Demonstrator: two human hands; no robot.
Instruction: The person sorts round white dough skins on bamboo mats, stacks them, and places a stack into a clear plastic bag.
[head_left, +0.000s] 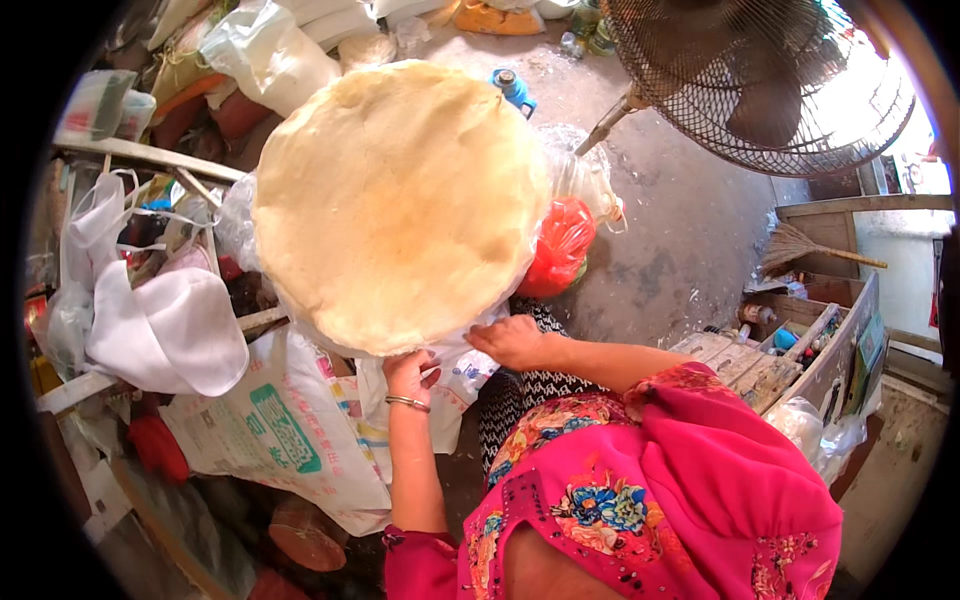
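Observation:
A tall stack or slab of round, pale flatbread-like sheets (405, 202) lies before me, its thickness hidden from above. Clear plastic and a white printed bag (457, 375) show under its near edge. My left hand (412, 373), with a bracelet at the wrist, is at the near edge, its fingertips partly hidden beneath the rim. My right hand (506, 341) is just right of it, fingers bent on the thin plastic at the edge; whether it pinches the plastic is hard to see. A red plastic bag (559, 247) sits against the right side of the round.
An electric fan (757, 82) stands at upper right, a blue-capped jug (512, 90) beyond the round. White cloth (169, 326) hangs on a wooden frame at left, above a printed woven sack (277, 427). A wooden box (817, 337) and a straw broom (795, 247) are at right.

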